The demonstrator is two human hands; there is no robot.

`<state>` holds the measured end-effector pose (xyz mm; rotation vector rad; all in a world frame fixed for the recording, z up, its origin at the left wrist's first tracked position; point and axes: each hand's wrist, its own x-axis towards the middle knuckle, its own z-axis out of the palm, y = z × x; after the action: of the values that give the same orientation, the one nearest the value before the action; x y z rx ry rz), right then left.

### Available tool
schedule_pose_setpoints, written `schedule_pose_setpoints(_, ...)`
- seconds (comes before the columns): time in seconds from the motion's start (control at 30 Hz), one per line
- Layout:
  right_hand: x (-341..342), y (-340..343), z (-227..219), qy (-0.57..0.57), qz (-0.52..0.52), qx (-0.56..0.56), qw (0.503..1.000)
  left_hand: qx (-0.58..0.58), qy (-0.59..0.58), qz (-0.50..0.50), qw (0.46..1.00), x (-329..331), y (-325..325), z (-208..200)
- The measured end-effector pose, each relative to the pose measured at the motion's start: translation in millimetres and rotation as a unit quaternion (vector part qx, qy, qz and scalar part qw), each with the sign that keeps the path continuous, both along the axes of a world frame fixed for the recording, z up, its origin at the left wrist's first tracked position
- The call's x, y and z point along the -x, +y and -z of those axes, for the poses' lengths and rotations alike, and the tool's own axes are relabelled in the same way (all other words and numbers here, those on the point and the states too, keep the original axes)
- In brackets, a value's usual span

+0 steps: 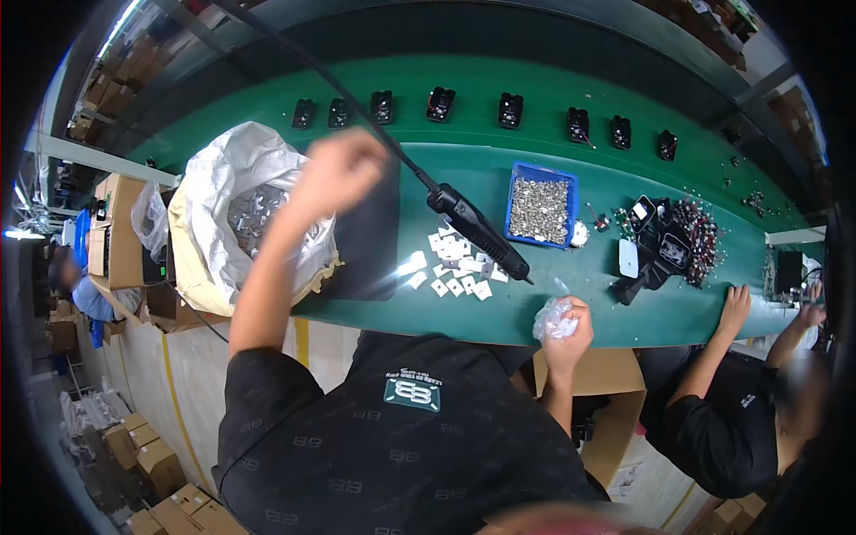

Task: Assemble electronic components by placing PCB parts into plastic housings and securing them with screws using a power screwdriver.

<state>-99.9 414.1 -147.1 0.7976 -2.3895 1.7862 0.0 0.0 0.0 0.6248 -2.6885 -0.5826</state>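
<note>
My left hand (348,169) is raised over the far-right rim of a large white sack (236,147). Motion smears its fingers, so what it holds, if anything, does not show. Inside the sack lie many small clear plastic pieces (254,214). At the bench's front edge, my right hand (575,332) is closed around a handful of clear plastic pieces (554,319). One more clear piece (561,285) lies just beyond it. A black electric screwdriver (477,232) hangs on its cable between my hands, above a spread of small white square parts (455,283).
A blue tray (512,201) holds many small metal parts. To its right are black housings (664,245) and a pile of red-and-black wired parts (700,241). Several black units (511,111) line the green belt behind. A co-worker's hand (736,308) rests at the bench's right.
</note>
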Motion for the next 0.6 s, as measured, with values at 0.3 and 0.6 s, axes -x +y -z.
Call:
schedule_pose_setpoints(0.3, 13, -8, 6, -0.014, 0.050, -0.091, 0.995, 0.041, -0.171, -0.202, 0.963, 44, -180, 71)
schedule_pose_setpoints(0.6, 11, 2, 16, -0.044, 0.065, -0.056, 0.995, 0.006, -0.190, -0.367, 0.911, 69, -169, 146)
